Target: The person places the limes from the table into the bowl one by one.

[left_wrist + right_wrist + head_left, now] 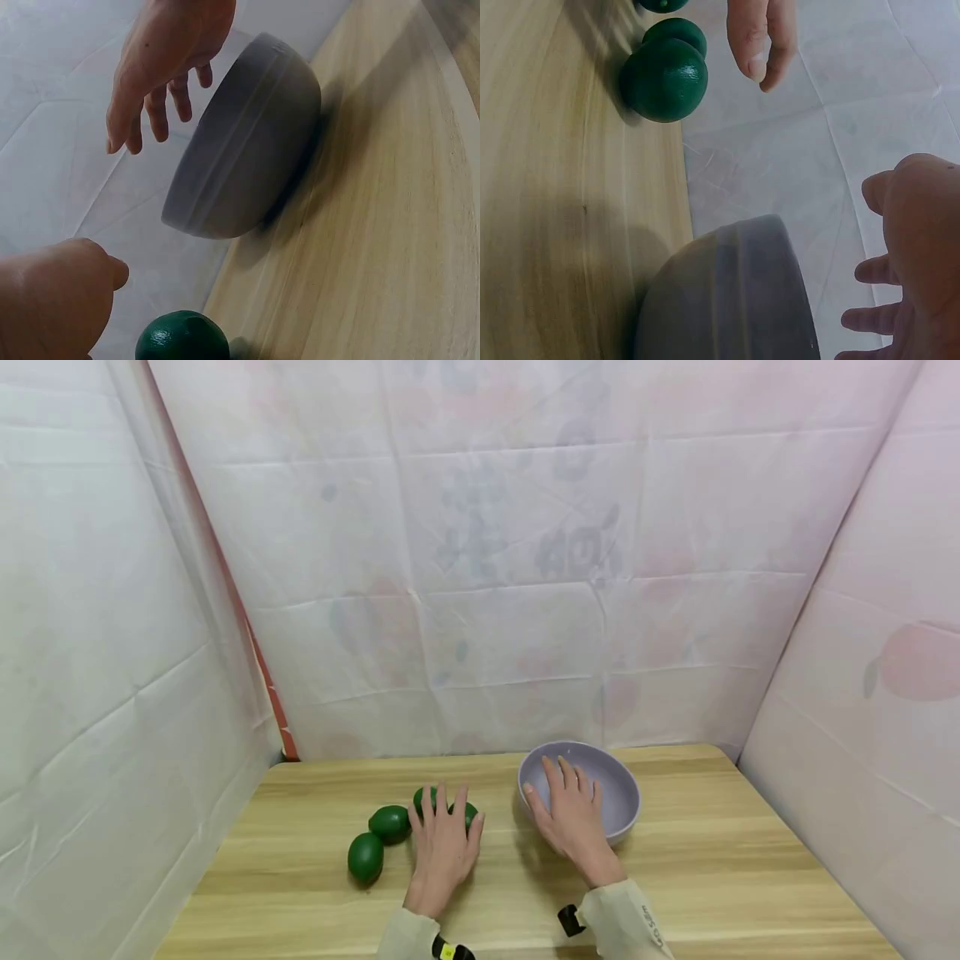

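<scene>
Several glossy green limes [390, 824] lie on the table in a loose row, left of a round purple-grey bowl [626, 793]. Over the two limes at the right end of the row, my left hand [441, 852] hovers with spread fingers, partly hiding them. In the right wrist view, its fingers stand apart from the nearest lime [667, 79]. My right hand [573, 822] is above the bowl's near left part, fingers loosely extended and holding nothing. The left wrist view shows a gap between that hand [165, 67] and the bowl's rim [217, 109].
The wooden table [720, 877] ends at a white printed cloth [487, 635] hanging behind it. More cloth closes in the left and right sides. Black straps [570, 920] are at both wrists.
</scene>
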Available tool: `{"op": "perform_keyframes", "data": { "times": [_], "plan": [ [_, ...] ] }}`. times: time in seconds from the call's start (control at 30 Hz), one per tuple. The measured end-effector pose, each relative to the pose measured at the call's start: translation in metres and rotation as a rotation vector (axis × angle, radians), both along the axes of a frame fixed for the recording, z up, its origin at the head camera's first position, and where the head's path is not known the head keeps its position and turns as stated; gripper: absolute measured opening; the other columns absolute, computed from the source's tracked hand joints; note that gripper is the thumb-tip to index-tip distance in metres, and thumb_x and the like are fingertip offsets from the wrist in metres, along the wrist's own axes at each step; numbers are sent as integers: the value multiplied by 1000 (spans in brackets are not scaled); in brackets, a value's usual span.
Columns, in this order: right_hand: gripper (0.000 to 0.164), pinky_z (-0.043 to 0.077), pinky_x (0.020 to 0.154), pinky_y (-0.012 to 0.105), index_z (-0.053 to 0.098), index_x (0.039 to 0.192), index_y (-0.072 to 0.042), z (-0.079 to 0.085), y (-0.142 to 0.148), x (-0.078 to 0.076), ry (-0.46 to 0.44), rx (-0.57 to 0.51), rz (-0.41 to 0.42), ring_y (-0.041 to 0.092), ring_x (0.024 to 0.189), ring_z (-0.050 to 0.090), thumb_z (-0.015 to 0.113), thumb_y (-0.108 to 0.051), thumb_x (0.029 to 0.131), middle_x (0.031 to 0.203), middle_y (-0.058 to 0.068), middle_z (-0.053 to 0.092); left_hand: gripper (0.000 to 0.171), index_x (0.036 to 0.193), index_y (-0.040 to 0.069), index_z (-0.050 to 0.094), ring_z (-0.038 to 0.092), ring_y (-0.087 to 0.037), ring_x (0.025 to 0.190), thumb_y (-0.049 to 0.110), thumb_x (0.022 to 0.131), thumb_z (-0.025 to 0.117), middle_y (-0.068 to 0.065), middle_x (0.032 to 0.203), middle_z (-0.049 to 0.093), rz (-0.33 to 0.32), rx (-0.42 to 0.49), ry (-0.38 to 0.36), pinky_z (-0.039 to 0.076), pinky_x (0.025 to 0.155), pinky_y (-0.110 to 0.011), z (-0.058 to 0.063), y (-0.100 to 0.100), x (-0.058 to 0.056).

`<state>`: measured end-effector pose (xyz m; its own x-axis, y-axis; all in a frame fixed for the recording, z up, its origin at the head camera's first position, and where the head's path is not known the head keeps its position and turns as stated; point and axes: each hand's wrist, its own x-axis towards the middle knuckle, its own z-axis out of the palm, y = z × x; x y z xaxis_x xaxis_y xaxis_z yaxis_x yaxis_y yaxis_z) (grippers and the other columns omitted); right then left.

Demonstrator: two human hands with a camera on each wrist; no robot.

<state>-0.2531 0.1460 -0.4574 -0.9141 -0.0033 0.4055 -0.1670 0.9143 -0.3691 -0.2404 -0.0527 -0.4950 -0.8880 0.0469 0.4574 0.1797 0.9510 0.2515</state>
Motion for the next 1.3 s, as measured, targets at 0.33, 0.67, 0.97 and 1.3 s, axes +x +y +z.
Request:
{"op": "perform_keyframes", "data": {
  "times": [0.33, 0.67, 0.97, 1.3],
  "plan": [
    [61, 20, 97, 64, 33, 140, -21, 6, 13, -3, -17, 5, -11, 39, 129, 30, 38, -55, 90, 143, 14, 34, 50, 135, 26, 39, 31, -41, 129, 51, 92, 35, -16, 138, 41, -4, 0, -22, 25, 99, -63, 3, 0, -5],
    [62, 17, 99, 63, 32, 140, -19, 11, 28, -6, -31, -1, -24, 39, 130, 28, 38, -55, 90, 144, 15, 32, 50, 134, 26, 40, 37, -40, 125, 51, 91, 38, -16, 134, 45, 2, -27, -2, 28, 97, -62, 4, -4, -8],
    [63, 22, 93, 65, 34, 138, -16, 15, 49, -11, -6, 22, -70, 40, 128, 31, 38, -55, 89, 141, 17, 35, 50, 132, 24, 42, 42, -39, 119, 51, 91, 38, -15, 130, 47, 6, -56, 15, 33, 94, -59, 5, -5, -11],
    [63, 23, 89, 66, 33, 138, -14, 15, 74, -16, -54, 15, -105, 44, 126, 31, 37, -54, 90, 141, 22, 32, 50, 133, 24, 41, 42, -37, 117, 52, 91, 35, -15, 129, 47, 3, -62, -23, 36, 90, -56, 3, -2, -13]
  ]
}}
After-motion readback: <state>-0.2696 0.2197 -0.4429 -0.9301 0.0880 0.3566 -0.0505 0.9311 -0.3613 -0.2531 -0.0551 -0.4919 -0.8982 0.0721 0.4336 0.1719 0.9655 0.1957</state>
